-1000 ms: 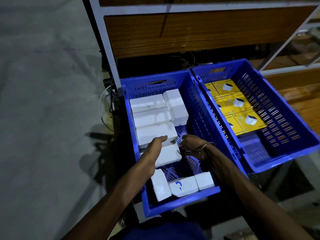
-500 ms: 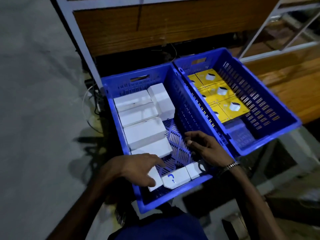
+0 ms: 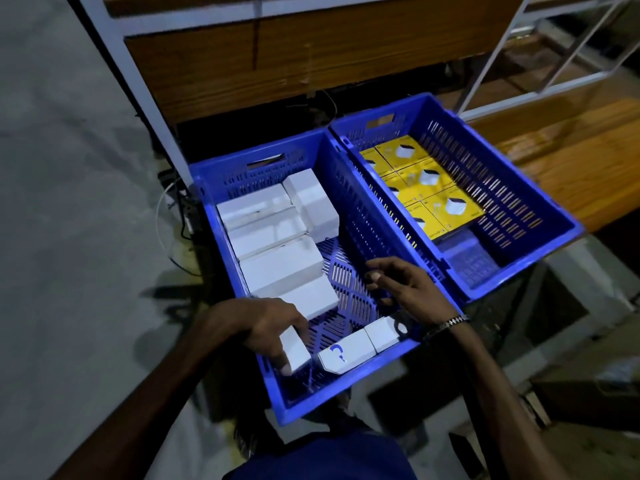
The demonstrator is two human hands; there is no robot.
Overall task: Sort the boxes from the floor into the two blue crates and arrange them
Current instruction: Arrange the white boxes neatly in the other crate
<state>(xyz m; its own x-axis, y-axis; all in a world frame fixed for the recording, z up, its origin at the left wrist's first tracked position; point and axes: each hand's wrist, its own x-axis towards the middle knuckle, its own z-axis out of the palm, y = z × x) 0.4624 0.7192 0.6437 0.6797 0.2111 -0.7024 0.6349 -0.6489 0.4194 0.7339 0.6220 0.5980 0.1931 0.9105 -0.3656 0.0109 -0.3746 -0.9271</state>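
The left hand (image 3: 256, 327) is closing its grip around a small white box (image 3: 294, 348) at the near end of the left crate (image 3: 346, 407), probably to line it up with the white boxes (image 3: 277, 244) packed along the crate's left wall. The right hand (image 3: 405, 289) is hovering relaxed, holding nothing. The yellow boxes (image 3: 426, 188) are lying flat in the right crate (image 3: 519, 275), sorted by kind.

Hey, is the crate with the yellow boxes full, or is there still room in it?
Still room. The yellow boxes fill only the far part of the right crate; bare floor shows nearest the person.
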